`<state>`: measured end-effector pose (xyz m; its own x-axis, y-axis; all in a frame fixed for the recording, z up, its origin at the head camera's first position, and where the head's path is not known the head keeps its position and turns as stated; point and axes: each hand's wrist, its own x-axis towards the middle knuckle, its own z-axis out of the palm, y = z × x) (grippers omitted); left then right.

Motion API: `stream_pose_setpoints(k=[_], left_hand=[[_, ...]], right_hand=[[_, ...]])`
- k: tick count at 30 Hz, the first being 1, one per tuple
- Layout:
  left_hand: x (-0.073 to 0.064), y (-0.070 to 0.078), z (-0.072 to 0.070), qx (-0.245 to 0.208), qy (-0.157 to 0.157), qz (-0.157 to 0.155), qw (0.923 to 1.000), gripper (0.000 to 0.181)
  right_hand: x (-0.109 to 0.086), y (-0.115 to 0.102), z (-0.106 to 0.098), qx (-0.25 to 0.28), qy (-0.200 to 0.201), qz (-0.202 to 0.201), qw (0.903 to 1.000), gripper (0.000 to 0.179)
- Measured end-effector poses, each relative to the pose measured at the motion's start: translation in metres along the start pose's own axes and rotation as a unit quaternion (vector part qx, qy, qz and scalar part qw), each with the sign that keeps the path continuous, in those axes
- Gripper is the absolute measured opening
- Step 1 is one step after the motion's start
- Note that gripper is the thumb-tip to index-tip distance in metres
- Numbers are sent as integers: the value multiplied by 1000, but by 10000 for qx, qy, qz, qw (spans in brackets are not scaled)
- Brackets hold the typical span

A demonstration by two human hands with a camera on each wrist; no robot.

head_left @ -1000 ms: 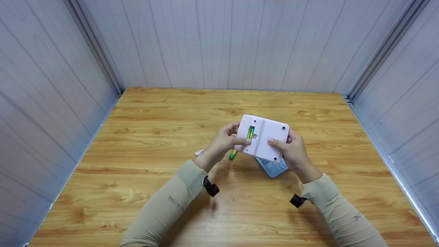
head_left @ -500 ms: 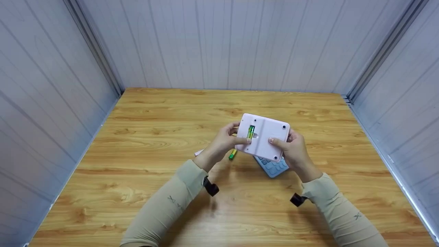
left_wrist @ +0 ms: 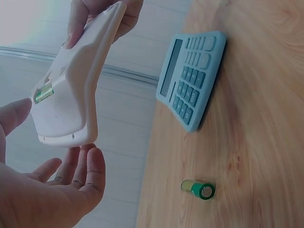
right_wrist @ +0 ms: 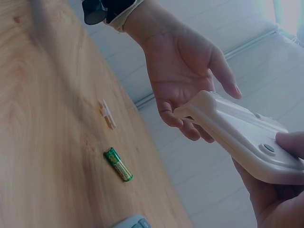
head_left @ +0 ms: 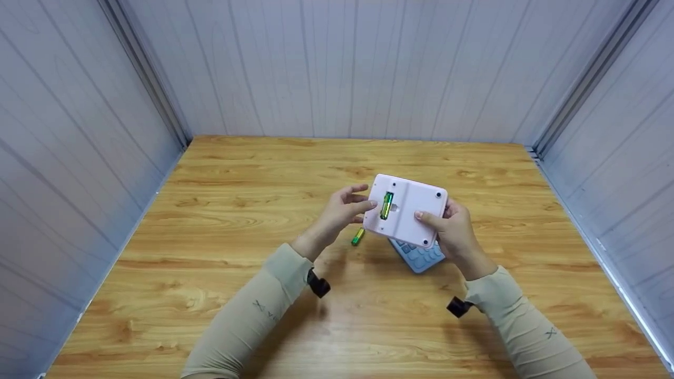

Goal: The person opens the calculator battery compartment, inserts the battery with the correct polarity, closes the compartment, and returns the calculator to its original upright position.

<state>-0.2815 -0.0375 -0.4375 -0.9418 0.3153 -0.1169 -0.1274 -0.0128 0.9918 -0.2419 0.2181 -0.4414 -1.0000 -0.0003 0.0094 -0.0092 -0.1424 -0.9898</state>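
My right hand (head_left: 459, 231) grips the right side of a pale pink calculator (head_left: 416, 202), thumb on its back and fingers beneath. The back faces up, and one green battery (head_left: 387, 206) lies in the uncovered battery slot. At the calculator's left edge is my left hand (head_left: 342, 210), with fingers and thumb spread apart. In the left wrist view its fingertips (left_wrist: 88, 148) are close to the lower edge; whether they touch I cannot tell. A second green battery (head_left: 358, 237) lies on the table below. The calculator's keys are hidden from every view.
A light blue calculator (head_left: 421, 259) lies on the wooden table (head_left: 237, 210), partly under the held one in the head view. A small pale piece, like a battery cover (right_wrist: 108, 115), lies near the loose battery. Panelled walls (head_left: 337, 68) stand behind and at both sides.
My left thumb has lifted off the calculator's back by the battery slot, and the left hand has drawn slightly left. The full battery in the slot now shows. The right hand keeps its grip.
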Motion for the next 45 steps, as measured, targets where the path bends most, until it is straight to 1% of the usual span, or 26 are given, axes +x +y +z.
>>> stream_pose_setpoints(k=[7, 15, 23, 30, 34, 37, 41, 45], left_hand=[[-4, 2, -9, -83, 66, 24, 9999, 58], [-5, 4, -22, -158, 103, 116, 9998, 53], [-7, -3, -37, 94, 260, 84, 9996, 43], [-10, -7, -50, 219, 379, 109, 9990, 43], [-13, -11, -57, 458, 404, 169, 9980, 43], [-15, -14, -64, 782, 428, 235, 9957, 43], [-17, -18, -72, 1182, 459, 302, 9915, 44], [-18, -22, -79, 1561, 439, 301, 9863, 49]], right_hand=[[-1, -1, -2, -105, 28, 35, 9999, 47], [0, 1, -2, -27, -14, -129, 9999, 44], [-1, 1, -4, -172, -104, 3, 9998, 50], [-1, 3, -5, -168, -107, 13, 9998, 49], [-1, 3, -4, -163, -96, 44, 9998, 49], [0, 3, -5, -146, -86, 66, 9998, 49], [0, 4, -5, -124, -53, 60, 9999, 49], [0, 4, -5, -73, 8, 32, 10000, 48]])
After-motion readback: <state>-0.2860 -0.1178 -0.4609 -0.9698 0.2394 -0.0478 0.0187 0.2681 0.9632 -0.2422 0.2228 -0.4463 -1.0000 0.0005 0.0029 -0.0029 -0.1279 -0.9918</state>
